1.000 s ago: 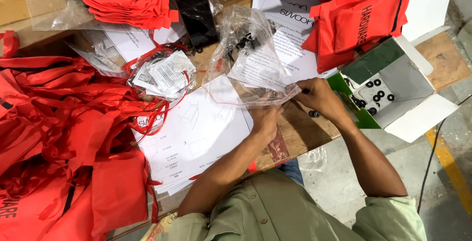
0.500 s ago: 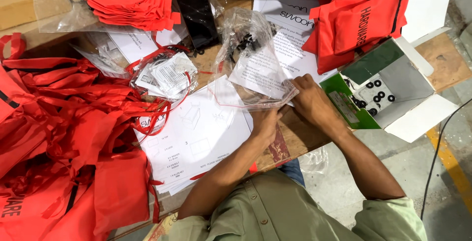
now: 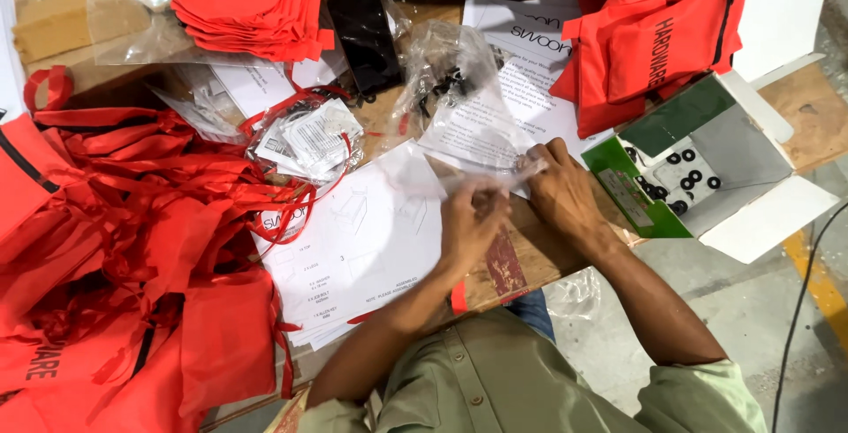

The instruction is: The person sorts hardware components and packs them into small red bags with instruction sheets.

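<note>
Seen from above, both of our hands meet at the near edge of a crowded wooden counter [image 3: 521, 261]. Our left hand [image 3: 471, 221] and right hand [image 3: 558, 187] are each closed in a pinch on the lower edge of a clear plastic bag [image 3: 473, 115], which lies across the middle of the counter and holds a folded printed sheet and a cluster of small black parts at its far end. Exactly how the fingertips grip the film we cannot quite make out, since the plastic is glossy and the fingers overlap.

Just beside the left hand sits a stack of white instruction sheets [image 3: 353, 247]. Left of that sprawls a heap of red fabric bags [image 3: 115, 247] with tangled drawstrings, spilling over the counter's edge. A flat pile of folded red bags [image 3: 252, 0] rests on clear film at the far side, next to a black phone [image 3: 365, 34]. Further filled red pouches [image 3: 658, 40] lie at the far right. Near the right hand stands an open green-and-white cardboard box [image 3: 707, 177] containing black washers. Another small clear packet [image 3: 309, 140] with papers lies between the heap and the bag.
</note>
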